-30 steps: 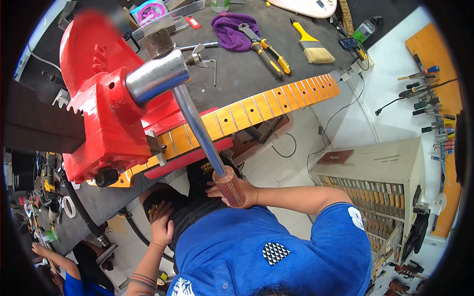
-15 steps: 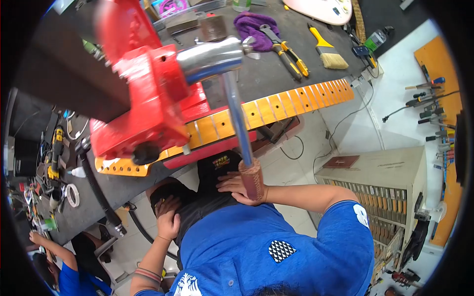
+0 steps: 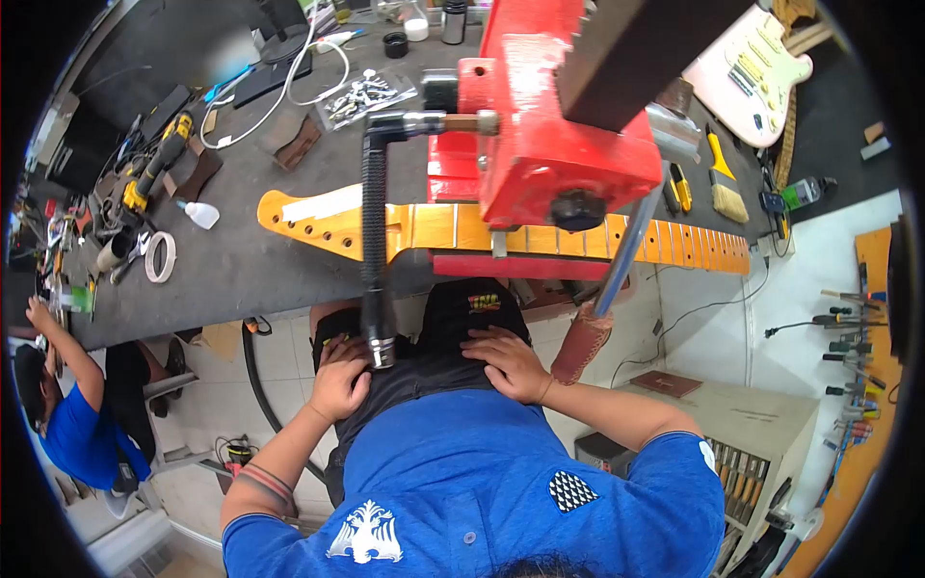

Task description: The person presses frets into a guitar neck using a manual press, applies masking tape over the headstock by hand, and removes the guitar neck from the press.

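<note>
One guitar neck (image 3: 436, 229) beyond the fingers (image 3: 485, 345)

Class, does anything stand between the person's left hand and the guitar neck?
Yes, in this view: the black jointed arm crosses the guitar neck at its headstock end, and the arm's metal tip hangs beside the left hand. The edge of the bench also lies between. The arm's height cannot be judged.

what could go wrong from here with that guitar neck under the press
The leather-wrapped grip appears close to the right hand and might knock it if swung. The red press stands over the guitar neck, so too much force could mark the wood. The black tube crossing in front could bump it.
</note>
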Motion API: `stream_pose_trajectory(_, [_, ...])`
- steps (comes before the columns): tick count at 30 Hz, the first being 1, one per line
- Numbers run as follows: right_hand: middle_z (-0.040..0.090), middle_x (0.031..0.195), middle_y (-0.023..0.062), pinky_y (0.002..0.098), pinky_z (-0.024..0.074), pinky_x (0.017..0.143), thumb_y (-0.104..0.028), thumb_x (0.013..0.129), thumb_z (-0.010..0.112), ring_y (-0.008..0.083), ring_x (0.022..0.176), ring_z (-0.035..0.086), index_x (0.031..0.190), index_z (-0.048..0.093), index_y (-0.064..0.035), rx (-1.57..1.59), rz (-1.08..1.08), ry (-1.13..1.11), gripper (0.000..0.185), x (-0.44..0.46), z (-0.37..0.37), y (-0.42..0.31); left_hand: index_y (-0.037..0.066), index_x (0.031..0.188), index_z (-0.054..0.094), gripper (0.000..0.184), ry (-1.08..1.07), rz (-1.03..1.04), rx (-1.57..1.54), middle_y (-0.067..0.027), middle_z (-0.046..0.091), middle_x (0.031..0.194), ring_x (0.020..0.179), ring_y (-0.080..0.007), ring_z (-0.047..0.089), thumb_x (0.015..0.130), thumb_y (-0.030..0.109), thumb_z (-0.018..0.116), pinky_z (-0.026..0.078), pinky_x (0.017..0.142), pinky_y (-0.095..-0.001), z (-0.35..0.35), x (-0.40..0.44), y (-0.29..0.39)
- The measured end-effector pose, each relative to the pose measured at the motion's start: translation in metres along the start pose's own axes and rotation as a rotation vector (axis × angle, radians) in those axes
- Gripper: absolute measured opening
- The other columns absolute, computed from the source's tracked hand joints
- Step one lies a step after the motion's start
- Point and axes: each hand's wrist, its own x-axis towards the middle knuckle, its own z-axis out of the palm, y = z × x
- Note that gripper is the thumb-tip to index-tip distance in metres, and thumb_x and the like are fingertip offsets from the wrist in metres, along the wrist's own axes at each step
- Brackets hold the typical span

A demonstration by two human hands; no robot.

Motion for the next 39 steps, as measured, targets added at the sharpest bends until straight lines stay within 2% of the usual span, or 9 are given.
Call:
stream_pose_trajectory(2, [0.069, 0.154, 0.0101, 0.0585, 0.0375, 0.132, -0.011, 0.098, 0.062, 0.0341, 0.156, 0.055, 0.144, 0.07, -0.009, 0.003, 0.002, 0.004, 0.047, 0.001, 0.002, 0.0, 0.005, 0.131, 0.077, 0.045, -0.008, -0.002, -0.016, -0.0139, 0.074, 0.146, 0.15, -0.0372, 0.058, 0.091, 0.023, 0.063, 0.029, 0.135, -0.0577, -0.004, 0.002, 0.005])
stream_pose_trajectory(5, [0.069, 0.153, 0.0106, 0.0582, 0.0382, 0.131, -0.01, 0.097, 0.062, 0.0343, 0.155, 0.055, 0.143, 0.07, -0.0091, -0.012, 0.007, 0.003, 0.047, 0.002, 0.002, -0.002, 0.009, 0.127, 0.078, 0.037, 0.048, 0.015, -0.031, -0.0111, 0.075, 0.142, 0.147, -0.0318, 0.06, 0.093, 0.021, 0.066, 0.032, 0.134, -0.0549, -0.003, 0.001, 0.005])
stream_pose_trajectory(15, [0.07, 0.149, 0.0112, 0.0585, 0.0393, 0.131, -0.009, 0.095, 0.063, 0.0357, 0.153, 0.057, 0.139, 0.07, -0.0088, -0.056, 0.022, -0.033, 0.045, 0.013, 0.004, -0.006, 0.009, 0.124, 0.078, 0.037, 0.068, 0.03, -0.052, -0.0109, 0.075, 0.143, 0.148, -0.0315, 0.06, 0.091, 0.02, 0.068, 0.034, 0.132, -0.0534, -0.011, -0.003, 0.005])
stream_pose_trajectory(22, [0.072, 0.147, 0.0119, 0.0575, 0.0363, 0.13, -0.022, 0.106, 0.057, 0.0373, 0.152, 0.057, 0.138, 0.071, -0.0088, -0.11, 0.046, -0.066, 0.038, 0.017, 0.01, -0.001, 0.007, 0.121, 0.079, 0.036, 0.108, 0.031, -0.101, -0.0119, 0.076, 0.14, 0.146, -0.0319, 0.062, 0.089, 0.018, 0.069, 0.036, 0.132, -0.054, -0.009, -0.003, -0.004])
stream_pose_trajectory(33, [0.066, 0.153, 0.0115, 0.0602, 0.0348, 0.132, -0.019, 0.099, 0.062, 0.0371, 0.156, 0.051, 0.139, 0.069, -0.0092, -0.161, 0.12, -0.177, 0.042, 0.032, 0.007, -0.007, 0.005, 0.117, 0.081, 0.034, 0.147, 0.013, -0.153, -0.0125, 0.077, 0.139, 0.144, -0.0326, 0.064, 0.087, 0.014, 0.067, 0.035, 0.133, -0.0551, -0.006, -0.004, -0.03])
stream_pose_trajectory(37, [0.065, 0.154, 0.0112, 0.0598, 0.0346, 0.132, -0.018, 0.097, 0.063, 0.0373, 0.155, 0.051, 0.14, 0.068, -0.0097, -0.157, 0.139, -0.193, 0.043, 0.036, 0.006, -0.008, 0.005, 0.118, 0.081, 0.037, 0.162, -0.001, -0.182, -0.0124, 0.078, 0.138, 0.14, -0.0322, 0.065, 0.085, 0.014, 0.067, 0.037, 0.129, -0.0537, -0.004, -0.006, -0.038])
stream_pose_trajectory(39, [0.065, 0.155, 0.0107, 0.0596, 0.034, 0.132, -0.018, 0.097, 0.064, 0.0373, 0.153, 0.052, 0.14, 0.068, -0.0103, -0.156, 0.156, -0.206, 0.044, 0.036, 0.007, -0.007, 0.004, 0.119, 0.081, 0.04, 0.146, -0.022, -0.227, -0.0138, 0.077, 0.139, 0.139, -0.0356, 0.065, 0.083, 0.013, 0.065, 0.036, 0.129, -0.0553, -0.001, -0.008, -0.042])
